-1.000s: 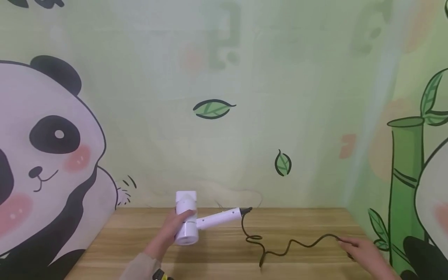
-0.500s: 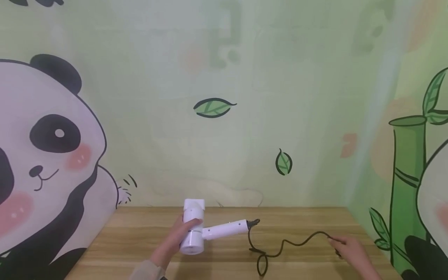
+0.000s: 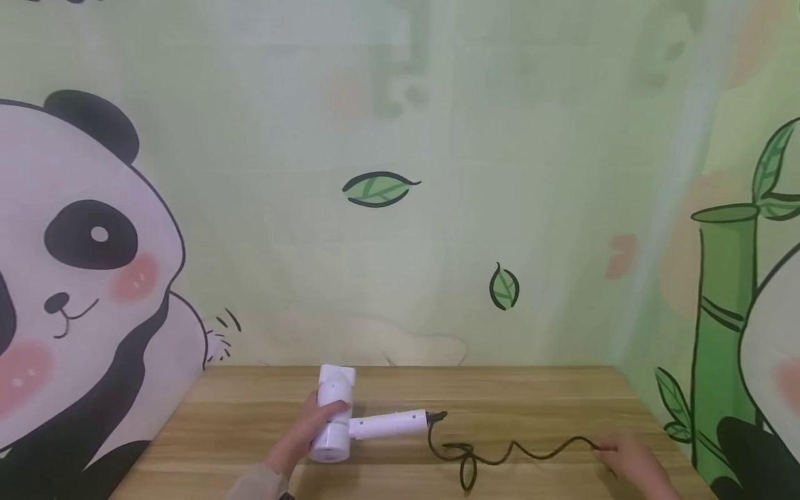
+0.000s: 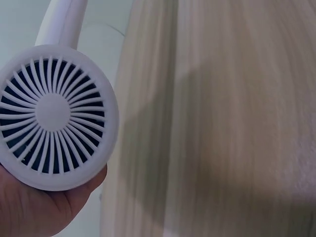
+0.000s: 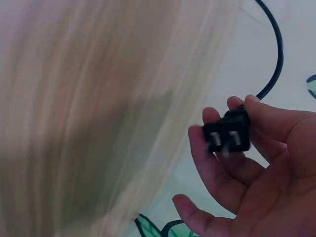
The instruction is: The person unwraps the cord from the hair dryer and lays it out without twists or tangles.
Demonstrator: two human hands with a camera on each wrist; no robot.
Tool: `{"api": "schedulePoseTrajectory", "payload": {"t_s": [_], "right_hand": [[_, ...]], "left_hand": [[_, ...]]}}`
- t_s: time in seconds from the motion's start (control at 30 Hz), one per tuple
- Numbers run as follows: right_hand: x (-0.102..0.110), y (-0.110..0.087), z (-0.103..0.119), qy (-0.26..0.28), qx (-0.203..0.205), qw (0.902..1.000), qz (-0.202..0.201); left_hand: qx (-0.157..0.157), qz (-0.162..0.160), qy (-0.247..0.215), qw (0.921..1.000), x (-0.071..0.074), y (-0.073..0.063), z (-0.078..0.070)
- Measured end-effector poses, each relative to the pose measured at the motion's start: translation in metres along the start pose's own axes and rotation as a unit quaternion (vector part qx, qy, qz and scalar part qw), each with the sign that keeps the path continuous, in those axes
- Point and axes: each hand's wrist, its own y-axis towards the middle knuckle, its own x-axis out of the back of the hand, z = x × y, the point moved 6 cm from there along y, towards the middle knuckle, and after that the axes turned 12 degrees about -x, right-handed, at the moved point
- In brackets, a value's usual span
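Note:
My left hand (image 3: 305,429) grips the barrel of a white hair dryer (image 3: 336,390), its thumb lying across the top. The handle points right, and a black cord (image 3: 540,456) runs from its end with a small loop midway. In the left wrist view the round intake grille (image 4: 53,113) faces the camera, with part of the hand (image 4: 34,210) below it. On the right, my right hand (image 3: 636,464) pinches the cord's plug end. The right wrist view shows the black plug (image 5: 227,131) between thumb and fingers, metal prongs outward; the little finger stands away from it.
Beneath both hands is a wood-grain table (image 3: 225,417). Its back edge meets a green printed backdrop (image 3: 269,278) with leaves, a panda (image 3: 100,278) at left and a bamboo stalk (image 3: 728,292) at right.
My left hand has lowered the hair dryer toward the table, after a brief shift right and back. My right hand has come slightly left and lower with the plug; the cord's middle has curled into a loop.

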Motion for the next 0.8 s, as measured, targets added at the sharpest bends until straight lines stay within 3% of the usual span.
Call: {"api": "schedulePoseTrajectory", "payload": {"t_s": [0.13, 0.27, 0.37, 0.57, 0.73, 0.8], "right_hand": [[-0.006, 0.002, -0.004, -0.012, 0.007, 0.9998, 0.015], [-0.013, 0.002, -0.001, -0.006, 0.056, 0.9980, 0.027], [-0.017, 0.001, 0.006, -0.014, 0.089, 0.9957, 0.021], [-0.023, -0.001, 0.022, -0.053, 0.095, 0.9941, -0.008], [-0.029, -0.005, 0.039, -0.098, 0.168, 0.9803, -0.036], [-0.031, -0.008, 0.044, -0.116, 0.212, 0.9694, -0.044]], "left_hand": [[-0.007, 0.006, 0.016, 0.9998, 0.001, 0.001, 0.008], [-0.004, 0.019, 0.017, 0.9997, -0.001, -0.001, 0.014], [-0.008, 0.023, 0.011, 0.9997, -0.005, -0.001, 0.017], [-0.011, 0.023, 0.019, 0.9995, -0.015, -0.001, 0.021], [-0.012, 0.017, 0.041, 0.9989, -0.023, -0.003, 0.023], [-0.015, 0.016, 0.044, 0.9988, -0.026, -0.004, 0.023]]}}
